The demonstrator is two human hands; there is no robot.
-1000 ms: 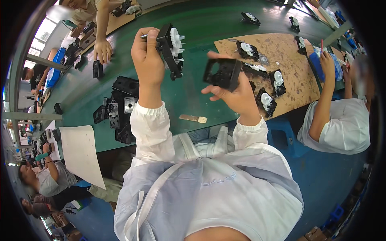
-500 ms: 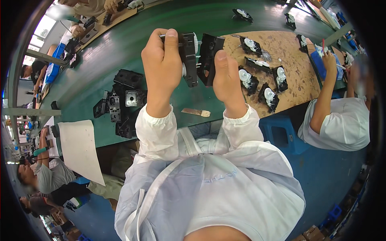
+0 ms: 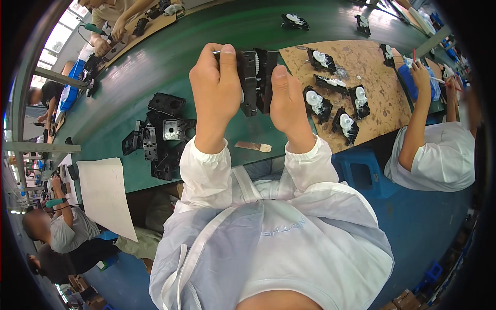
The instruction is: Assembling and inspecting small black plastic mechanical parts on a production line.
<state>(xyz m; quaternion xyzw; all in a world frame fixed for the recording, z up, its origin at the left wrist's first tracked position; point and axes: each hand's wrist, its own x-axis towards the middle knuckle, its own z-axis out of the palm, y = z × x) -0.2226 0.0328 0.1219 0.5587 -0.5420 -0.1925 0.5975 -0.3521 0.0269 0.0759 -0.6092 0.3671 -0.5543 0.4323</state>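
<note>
Above the green work surface, my left hand (image 3: 213, 90) grips a black plastic housing (image 3: 249, 85) by its outer side, thumb along the top. A white toothed gear (image 3: 257, 63) shows on that housing's inner face. My right hand (image 3: 288, 103) is closed on a black plastic cover (image 3: 268, 72), thumb pointing up. Both parts stand on edge, face to face and very close, with a narrow gap at the gear. Whether they touch lower down I cannot tell. The fingers behind the parts are hidden.
Several black housings (image 3: 166, 103) lie piled at the left. On a brown board (image 3: 382, 67) at the right sit several black assemblies (image 3: 346, 125) with white gears. A flat blade-like tool (image 3: 253, 146) lies nearby. Co-workers sit at both sides; a blue stool (image 3: 361, 170) stands at right.
The housing and the cover have come together, closing most of the gap between them. My left hand moved right and slightly down. Assemblies on the far green surface shifted left.
</note>
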